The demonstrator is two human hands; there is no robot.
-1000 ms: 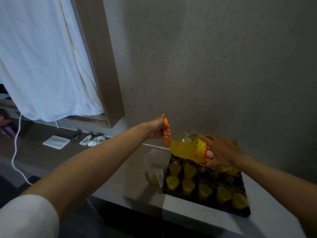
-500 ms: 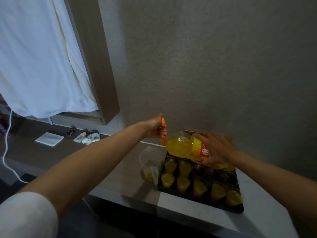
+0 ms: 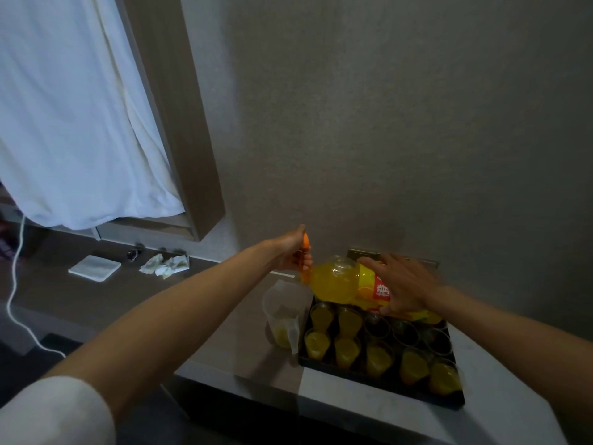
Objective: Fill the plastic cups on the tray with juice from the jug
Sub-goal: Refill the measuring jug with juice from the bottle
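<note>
The right hand lies over the label of a juice bottle, fingers spread across it, hiding much of the bottle's far end. The bottle lies on its side above the back row of the tray. The left hand grips the orange cap at the bottle's neck, fingers curled round it; whether the cap is on or off is hard to tell.

The black tray sits near the table's front edge, its right corner close to the rim. A clear plastic jug stands just beside the tray's left side, a little juice at its bottom.

Seven plastic cups show juice: five in the front row, two in the back. About three back cups look dark and empty, partly covered by the bottle.
</note>
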